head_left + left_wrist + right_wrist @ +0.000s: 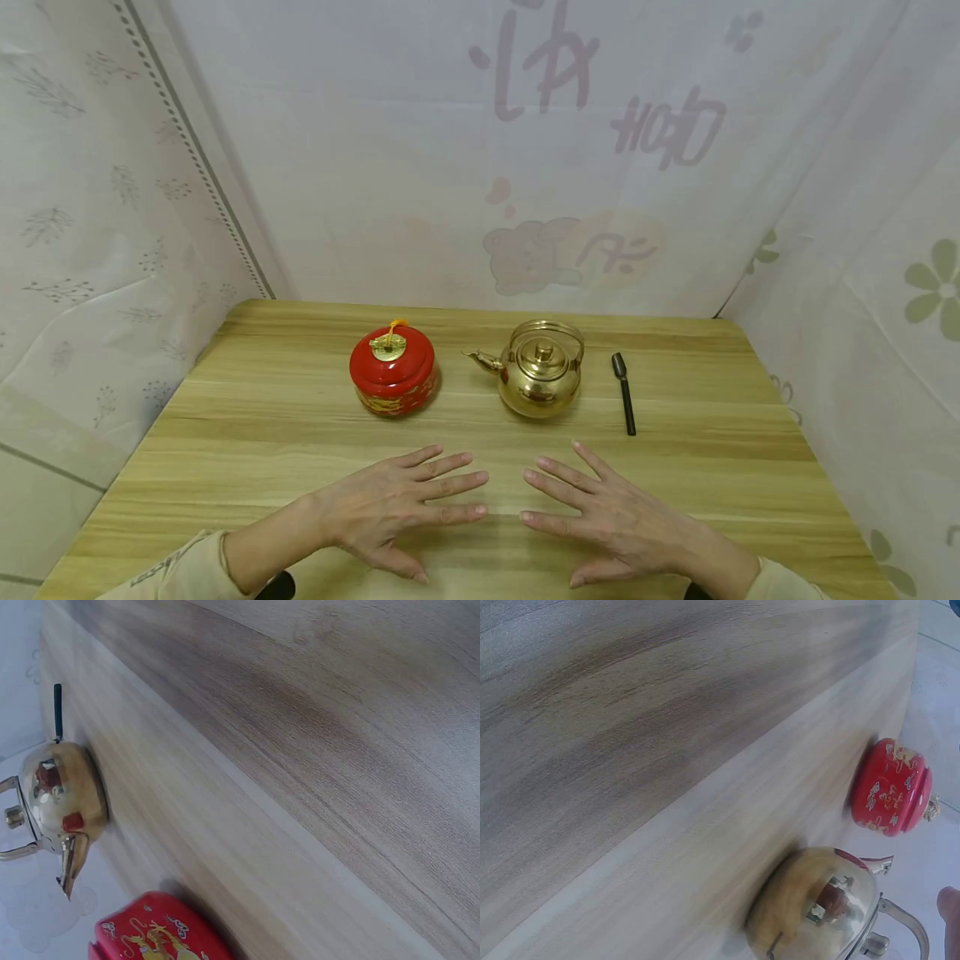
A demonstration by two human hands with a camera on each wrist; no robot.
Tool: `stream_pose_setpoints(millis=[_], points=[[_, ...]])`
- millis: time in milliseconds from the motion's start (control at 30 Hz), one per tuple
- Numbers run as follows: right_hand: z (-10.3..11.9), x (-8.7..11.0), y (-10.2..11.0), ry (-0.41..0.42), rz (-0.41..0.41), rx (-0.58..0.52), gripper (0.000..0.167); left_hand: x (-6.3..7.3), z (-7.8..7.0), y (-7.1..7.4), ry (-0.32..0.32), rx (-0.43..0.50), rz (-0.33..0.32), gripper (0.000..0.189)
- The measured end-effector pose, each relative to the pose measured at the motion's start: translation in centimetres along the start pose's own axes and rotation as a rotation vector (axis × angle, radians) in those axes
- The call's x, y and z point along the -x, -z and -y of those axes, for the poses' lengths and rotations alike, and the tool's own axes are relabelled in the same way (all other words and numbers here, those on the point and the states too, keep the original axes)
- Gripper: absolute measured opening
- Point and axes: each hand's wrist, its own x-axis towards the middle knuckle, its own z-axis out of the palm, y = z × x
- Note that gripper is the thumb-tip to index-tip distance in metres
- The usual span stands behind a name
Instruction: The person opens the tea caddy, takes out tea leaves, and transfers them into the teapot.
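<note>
Head view: I've got both hands in the lower middle of the frame, left hand (393, 504) and right hand (618, 517), fingers spread apart and nothing held. Fingertips of the two point toward each other with a gap between. Can't tell if they rest on the tabletop (255, 450) or sit just above it. Pale sleeves (187, 571) run in from the bottom edge on both sides.

Above the hands, a row of three on the wood-grain surface, none touching. Red jar (412, 375) just left of frame center, lid on, gold disc (388, 347) and orange tassel (397, 322) on top. Brass kettle (538, 392) right of center, upright, lid on, handle up, spout aimed left at the jar. Dark scoop (626, 398) right of the kettle, head toward the top of frame. Printed cloth (360, 167) fills the upper frame and both sides.

Left wrist view: mostly tabletop. I see the kettle at the left edge, scoop above it at upper left, jar cut off at the bottom.

Right wrist view: kettle at bottom, cropped, jar at right with its gold pattern showing. One fingertip (951, 909) pokes in at the lower right edge, clear of both.
</note>
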Motion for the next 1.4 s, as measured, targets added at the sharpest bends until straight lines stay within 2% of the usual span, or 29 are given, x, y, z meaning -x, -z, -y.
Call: stream_pose_setpoints(millis=[433, 633, 900, 1133, 1267, 1400], points=[[0.1, 0.3, -0.2, -0.016, 0.007, -0.016, 0.077, -0.2, 0.0, 0.1, -0.003, -0.002, -0.012, 0.087], [0.0, 0.5, -0.4, -0.049, -0.020, -0.017, 0.074, -0.3, 0.1, -0.2, 0.039, 0.020, -0.047, 0.088], [-0.5, 0.5, -0.5, -0.068, -0.159, 0.000, 0.064, -0.6, 0.3, -0.7, 0.120, 0.111, -0.154, 0.077], [-0.9, 0.7, -0.6, -0.094, -0.228, -0.033, 0.057, -1.3, 0.2, -1.2, 0.207, 0.170, -0.278, 0.072], [-1.0, 0.9, -0.6, -0.113, -0.266, -0.052, 0.055, -1.8, 0.0, -1.5, 0.283, 0.245, -0.352, 0.070], [-1.2, 1.0, -0.6, -0.132, -0.310, -0.061, 0.053, -2.3, -0.2, -1.8, 0.334, 0.330, -0.431, 0.063]])
